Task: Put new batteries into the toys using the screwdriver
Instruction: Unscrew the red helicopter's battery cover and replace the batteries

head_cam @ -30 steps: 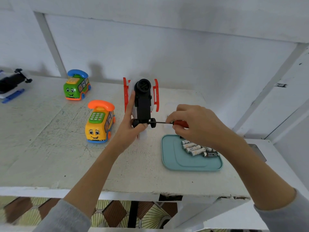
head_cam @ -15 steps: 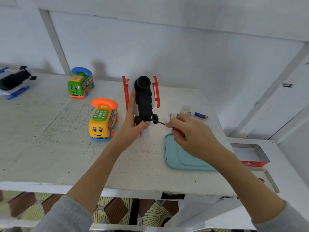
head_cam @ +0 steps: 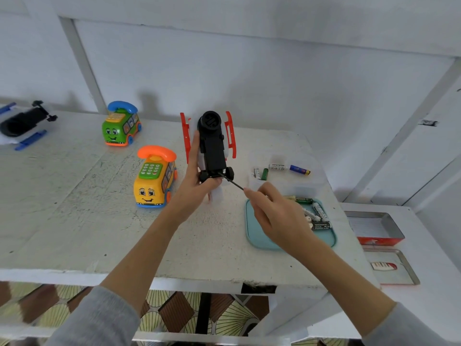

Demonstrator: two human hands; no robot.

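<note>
Presently, the left hand [head_cam: 197,186] grips the black toy helicopter with red skids [head_cam: 211,146], upturned above the white tabletop [head_cam: 74,208]. Right hand [head_cam: 279,216] pinches the thin black-shafted screwdriver [head_cam: 230,181], tip apparently at the toy's underside. Loose batteries [head_cam: 315,216] lie on the teal tray [head_cam: 257,236].

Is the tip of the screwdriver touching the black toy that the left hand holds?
Touching. In the head view the screwdriver shaft runs from the right hand up to the black toy and its tip meets the toy's lower end, with no gap visible.
</note>
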